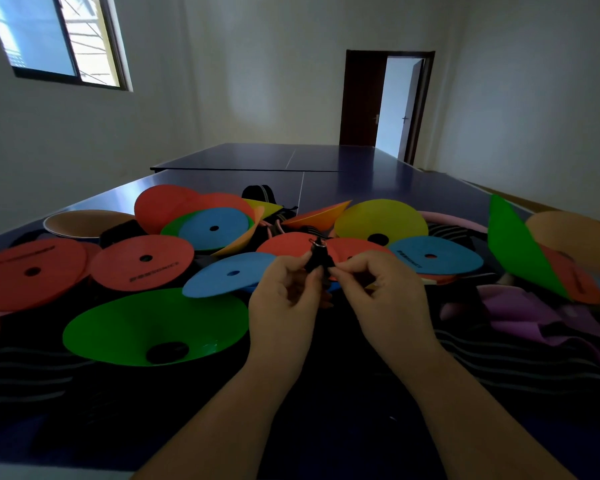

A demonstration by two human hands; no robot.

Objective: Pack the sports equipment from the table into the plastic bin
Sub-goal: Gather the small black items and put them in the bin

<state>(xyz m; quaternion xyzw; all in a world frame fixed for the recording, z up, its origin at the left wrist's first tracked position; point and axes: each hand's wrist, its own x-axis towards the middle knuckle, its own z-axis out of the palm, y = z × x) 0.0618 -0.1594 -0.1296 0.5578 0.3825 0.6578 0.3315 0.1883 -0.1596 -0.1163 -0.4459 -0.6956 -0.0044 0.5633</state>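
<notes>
Currently, head view: both hands are raised over the dark blue table-tennis tabletop (361, 174). The left hand (284, 296) and right hand (381, 292) each pinch a small black piece with a metal ring (317, 254) at the fingertips, so both grips are closed on it, above the pile. What the piece is: too small to tell. A flat green plastic marker disc (136, 323), a blue disc (222, 277), a red disc (136, 268) and others lie overlapping on dark striped cloth (499, 362). The plastic bin is not in view. Judged step: readying one small item, with most of the equipment unpacked. The next move likely calls for finding the bin, dropping the piece in, then stacking the discs.
</notes>
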